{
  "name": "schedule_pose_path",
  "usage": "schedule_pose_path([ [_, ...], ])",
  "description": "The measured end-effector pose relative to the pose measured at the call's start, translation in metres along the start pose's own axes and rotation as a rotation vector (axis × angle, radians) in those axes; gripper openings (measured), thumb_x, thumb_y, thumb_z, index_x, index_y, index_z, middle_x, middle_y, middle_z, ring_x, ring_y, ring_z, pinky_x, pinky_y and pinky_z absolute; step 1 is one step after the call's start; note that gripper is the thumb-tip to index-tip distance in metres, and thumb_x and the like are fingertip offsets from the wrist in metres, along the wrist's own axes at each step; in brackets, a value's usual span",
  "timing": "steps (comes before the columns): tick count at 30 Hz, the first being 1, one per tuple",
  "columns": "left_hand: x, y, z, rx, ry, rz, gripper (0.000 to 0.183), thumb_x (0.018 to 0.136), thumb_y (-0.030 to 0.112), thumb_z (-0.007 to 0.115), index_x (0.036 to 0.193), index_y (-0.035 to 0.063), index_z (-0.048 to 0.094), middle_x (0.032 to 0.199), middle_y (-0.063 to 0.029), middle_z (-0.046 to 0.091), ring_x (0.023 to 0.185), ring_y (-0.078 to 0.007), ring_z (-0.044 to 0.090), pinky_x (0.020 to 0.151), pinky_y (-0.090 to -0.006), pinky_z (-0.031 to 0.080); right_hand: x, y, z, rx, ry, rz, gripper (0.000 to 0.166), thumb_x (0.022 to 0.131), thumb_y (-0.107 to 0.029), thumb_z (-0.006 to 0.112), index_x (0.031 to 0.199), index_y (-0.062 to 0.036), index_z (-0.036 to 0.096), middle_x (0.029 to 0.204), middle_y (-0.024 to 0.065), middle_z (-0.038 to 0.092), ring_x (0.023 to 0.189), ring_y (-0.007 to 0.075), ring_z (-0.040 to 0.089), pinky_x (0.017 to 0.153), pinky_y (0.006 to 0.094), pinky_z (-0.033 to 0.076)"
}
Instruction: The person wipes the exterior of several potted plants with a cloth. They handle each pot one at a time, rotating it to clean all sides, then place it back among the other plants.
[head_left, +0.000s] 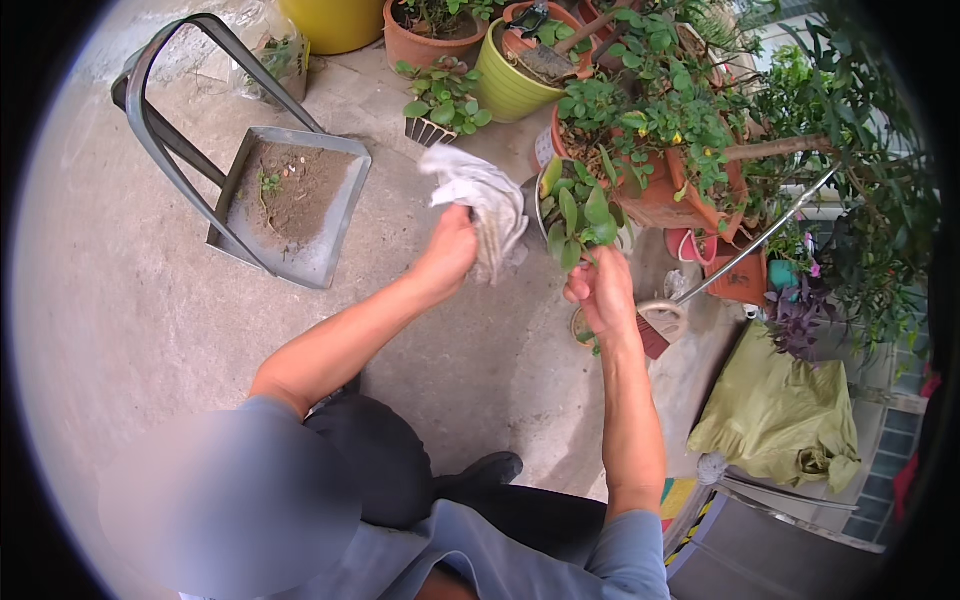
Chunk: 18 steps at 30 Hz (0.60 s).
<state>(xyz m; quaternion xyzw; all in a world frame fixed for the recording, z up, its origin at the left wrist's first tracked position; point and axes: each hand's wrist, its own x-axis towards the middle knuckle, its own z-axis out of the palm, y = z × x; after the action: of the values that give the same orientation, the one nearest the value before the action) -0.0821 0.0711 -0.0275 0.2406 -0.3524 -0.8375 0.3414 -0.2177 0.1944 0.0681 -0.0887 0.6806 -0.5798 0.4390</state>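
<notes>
My left hand (448, 251) grips a crumpled white cloth (480, 191) with brownish stains. The cloth is blurred and hangs beside a potted plant. My right hand (604, 289) is at the near side of that potted plant (577, 214), its fingers curled in against the lower leaves. Broad green leaves cover most of the pot, and only part of its pale rim shows at the left. Whether my fingers hold the stem or the rim is hidden by the leaves.
A metal dustpan (345, 206) with soil and a plant sprig lies left. Past my right hand are a broom (660, 326) and its metal handle. Terracotta pots (431, 45), a yellow-green pot (514, 86) and dense foliage line the far side. A green sack (780, 412) lies right.
</notes>
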Motion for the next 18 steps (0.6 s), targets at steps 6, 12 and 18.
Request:
schedule_pose_path([
  [6, -0.003, -0.035, 0.011, 0.707, -0.084, 0.348, 0.035, 0.077, 0.01, 0.053, 0.111, -0.0009, 0.057, 0.108, -0.0242, 0.059, 0.101, -0.0426, 0.057, 0.091, -0.0408, 0.046, 0.012, 0.003, 0.008, 0.063, 0.035, -0.067, 0.02, 0.085, -0.009, 0.042, 0.105, -0.005, 0.044, 0.07, 0.0082, 0.051, 0.043, 0.0123, 0.04, 0.042, 0.0312, 0.04],
  [12, -0.029, -0.077, -0.026, 1.124, -0.443, 0.29, 0.035, 0.072, 0.012, 0.058, 0.107, 0.0097, 0.064, 0.108, -0.0208, 0.06, 0.101, -0.0383, 0.057, 0.089, -0.0448, 0.047, 0.013, -0.008, 0.021, 0.031, -0.063, -0.067, 0.016, 0.094, -0.019, 0.041, 0.095, -0.0045, 0.047, 0.071, 0.0063, 0.054, 0.046, 0.0117, 0.042, 0.046, 0.0307, 0.042],
  [18, -0.005, -0.032, -0.059, 1.093, -0.32, -0.072, 0.024, 0.083, 0.02, 0.063, 0.103, 0.0068, 0.063, 0.107, -0.0173, 0.062, 0.101, -0.0278, 0.059, 0.077, -0.0384, 0.053, 0.021, 0.007, 0.001, 0.046, -0.074, 0.006, 0.021, 0.085, -0.009, 0.045, 0.104, -0.001, 0.044, 0.072, 0.0102, 0.054, 0.043, 0.014, 0.044, 0.043, 0.0328, 0.044],
])
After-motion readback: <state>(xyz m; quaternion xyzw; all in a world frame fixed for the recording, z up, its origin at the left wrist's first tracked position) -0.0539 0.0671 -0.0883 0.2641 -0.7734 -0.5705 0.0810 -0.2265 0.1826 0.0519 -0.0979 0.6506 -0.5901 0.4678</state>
